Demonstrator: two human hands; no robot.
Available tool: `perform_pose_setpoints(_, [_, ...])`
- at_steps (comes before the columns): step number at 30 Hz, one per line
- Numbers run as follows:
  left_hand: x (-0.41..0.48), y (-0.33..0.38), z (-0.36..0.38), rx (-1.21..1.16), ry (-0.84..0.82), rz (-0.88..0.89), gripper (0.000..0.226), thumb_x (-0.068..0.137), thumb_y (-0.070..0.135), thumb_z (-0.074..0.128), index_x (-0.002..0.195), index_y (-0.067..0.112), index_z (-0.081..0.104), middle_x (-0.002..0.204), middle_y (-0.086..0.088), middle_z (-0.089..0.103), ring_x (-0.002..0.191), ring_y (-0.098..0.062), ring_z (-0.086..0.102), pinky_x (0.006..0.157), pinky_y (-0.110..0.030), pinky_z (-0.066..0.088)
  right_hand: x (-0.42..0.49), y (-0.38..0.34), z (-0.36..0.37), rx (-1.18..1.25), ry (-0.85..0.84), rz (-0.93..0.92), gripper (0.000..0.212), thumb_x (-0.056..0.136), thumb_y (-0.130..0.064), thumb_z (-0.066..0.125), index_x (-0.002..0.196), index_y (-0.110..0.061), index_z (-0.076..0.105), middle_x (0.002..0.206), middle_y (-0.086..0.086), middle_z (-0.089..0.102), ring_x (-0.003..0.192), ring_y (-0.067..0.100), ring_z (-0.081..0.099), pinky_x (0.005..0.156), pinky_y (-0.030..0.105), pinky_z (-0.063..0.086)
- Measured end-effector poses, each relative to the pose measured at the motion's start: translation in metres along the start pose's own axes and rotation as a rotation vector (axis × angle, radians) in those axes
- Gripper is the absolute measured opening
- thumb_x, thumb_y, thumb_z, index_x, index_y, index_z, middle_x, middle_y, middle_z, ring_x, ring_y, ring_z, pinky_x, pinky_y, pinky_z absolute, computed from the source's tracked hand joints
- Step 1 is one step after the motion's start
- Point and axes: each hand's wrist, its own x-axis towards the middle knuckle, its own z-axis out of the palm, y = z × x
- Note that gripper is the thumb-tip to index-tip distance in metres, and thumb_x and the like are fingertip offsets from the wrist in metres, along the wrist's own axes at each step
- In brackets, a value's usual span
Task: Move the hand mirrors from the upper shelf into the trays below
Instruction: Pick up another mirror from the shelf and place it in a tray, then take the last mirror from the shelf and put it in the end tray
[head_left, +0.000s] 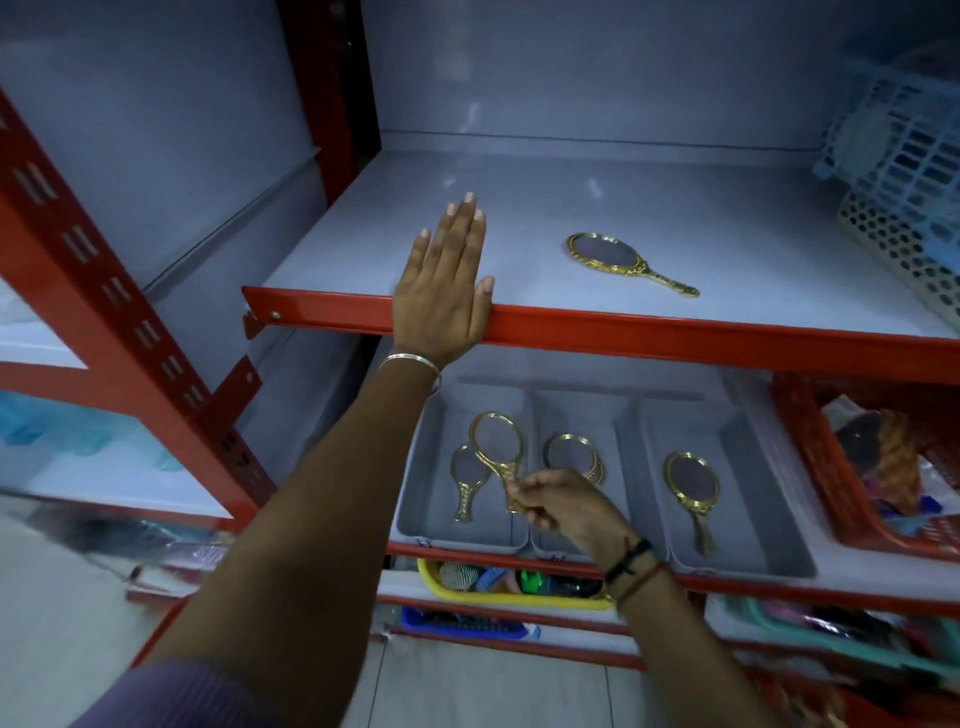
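Observation:
One gold-framed hand mirror (623, 261) lies flat on the upper shelf (649, 332), right of centre. My left hand (444, 283) rests flat on that shelf's front edge, fingers together, holding nothing. Below stand three grey trays side by side. My right hand (558, 501) grips the handle of a gold hand mirror (497, 441) over the left tray (415, 499), where another mirror (466, 475) lies. The middle tray (618, 415) holds a mirror (574, 454), partly hidden by my hand. The right tray (753, 499) holds one mirror (693, 491).
Blue and white perforated baskets (904, 171) stand at the upper shelf's right end. A red basket (831, 467) with goods sits right of the trays. A yellow bin (431, 577) with combs and brushes sits on the shelf below. Red uprights (104, 291) frame the left side.

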Motion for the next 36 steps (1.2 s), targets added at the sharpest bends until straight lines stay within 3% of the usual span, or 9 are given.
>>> perform_pose_setpoints(5, [0.001, -0.002, 0.005, 0.026, 0.048, 0.003, 0.062, 0.09, 0.031, 0.03, 0.145, 0.002, 0.03, 0.153, -0.015, 0.034, 0.143, -0.025, 0.029, 0.12, -0.021, -0.007, 0.088, 0.025, 0.045, 0.077, 0.086, 0.123, 0.026, 0.088, 0.008, 0.052, 0.064, -0.002, 0.055, 0.059, 0.01, 0.049, 0.033, 0.006, 0.049, 0.034, 0.013, 0.039])
perform_pose_setpoints(10, [0.001, -0.001, 0.007, 0.027, 0.064, 0.006, 0.062, 0.089, 0.03, 0.033, 0.143, 0.001, 0.033, 0.151, -0.016, 0.037, 0.142, -0.027, 0.032, 0.12, -0.028, 0.007, 0.139, 0.052, 0.061, 0.014, 0.164, 0.235, 0.027, 0.083, 0.006, 0.058, 0.058, -0.004, 0.056, 0.057, 0.008, 0.054, 0.046, 0.013, 0.051, 0.046, 0.023, 0.043])
perform_pose_setpoints(14, [0.001, -0.002, 0.007, 0.018, 0.066, 0.006, 0.062, 0.089, 0.031, 0.033, 0.144, 0.001, 0.032, 0.152, -0.016, 0.036, 0.142, -0.027, 0.032, 0.119, -0.02, -0.009, 0.137, 0.056, 0.058, -0.186, 0.194, 0.194, 0.026, 0.079, -0.007, 0.07, 0.057, -0.003, 0.057, 0.033, -0.001, 0.055, 0.031, 0.007, 0.055, 0.033, 0.014, 0.044])
perform_pose_setpoints(16, [0.001, -0.001, 0.007, 0.014, 0.064, 0.004, 0.062, 0.089, 0.031, 0.033, 0.144, 0.001, 0.032, 0.152, -0.016, 0.036, 0.142, -0.027, 0.031, 0.119, -0.02, -0.009, 0.123, 0.046, 0.052, -0.283, 0.23, 0.093, 0.027, 0.075, -0.018, 0.074, 0.057, -0.005, 0.059, 0.044, 0.005, 0.059, 0.045, 0.017, 0.062, 0.05, 0.025, 0.057])
perform_pose_setpoints(18, [0.002, -0.001, 0.006, 0.0, 0.062, -0.002, 0.062, 0.09, 0.031, 0.032, 0.144, 0.002, 0.032, 0.152, -0.015, 0.035, 0.142, -0.027, 0.031, 0.119, -0.02, -0.008, 0.1, 0.023, 0.041, -0.295, 0.268, -0.099, 0.037, 0.076, -0.028, 0.072, 0.051, -0.006, 0.056, 0.048, 0.009, 0.056, 0.048, 0.02, 0.058, 0.057, 0.034, 0.051])
perform_pose_setpoints(24, [0.0, 0.002, 0.0, 0.002, 0.016, -0.018, 0.061, 0.09, 0.03, 0.029, 0.145, 0.004, 0.031, 0.153, -0.013, 0.035, 0.143, -0.024, 0.031, 0.118, -0.036, 0.017, -0.015, -0.088, -0.019, -0.051, 0.43, -0.654, 0.014, 0.087, -0.019, 0.064, 0.073, -0.018, 0.063, 0.067, 0.0, 0.064, 0.048, 0.002, 0.054, 0.049, 0.011, 0.044])
perform_pose_setpoints(28, [0.002, 0.011, -0.006, -0.023, -0.034, -0.077, 0.064, 0.087, 0.029, 0.03, 0.147, 0.005, 0.027, 0.156, -0.011, 0.029, 0.145, -0.023, 0.026, 0.119, -0.042, 0.018, -0.032, -0.134, -0.071, -0.112, 0.783, -0.851, 0.011, 0.087, -0.014, 0.061, 0.091, -0.007, 0.069, 0.078, 0.001, 0.068, 0.059, -0.001, 0.058, 0.056, 0.008, 0.044])
perform_pose_setpoints(32, [0.002, 0.021, -0.009, -0.02, -0.064, -0.095, 0.064, 0.09, 0.033, 0.027, 0.148, 0.005, 0.022, 0.158, -0.011, 0.023, 0.147, -0.022, 0.021, 0.119, -0.04, 0.011, -0.001, -0.152, -0.113, -0.577, 0.953, -0.575, 0.037, 0.092, -0.023, 0.055, 0.122, -0.002, 0.057, 0.128, 0.016, 0.054, 0.116, 0.029, 0.051, 0.096, 0.035, 0.046])
perform_pose_setpoints(36, [0.015, 0.049, -0.01, -0.035, -0.079, -0.062, 0.065, 0.091, 0.035, 0.029, 0.148, 0.005, 0.022, 0.158, -0.011, 0.023, 0.147, -0.022, 0.022, 0.118, -0.036, 0.004, 0.014, -0.163, -0.122, -0.898, 0.915, -0.229, 0.03, 0.09, -0.011, 0.05, 0.117, 0.001, 0.057, 0.129, 0.021, 0.051, 0.123, 0.037, 0.044, 0.101, 0.043, 0.038])
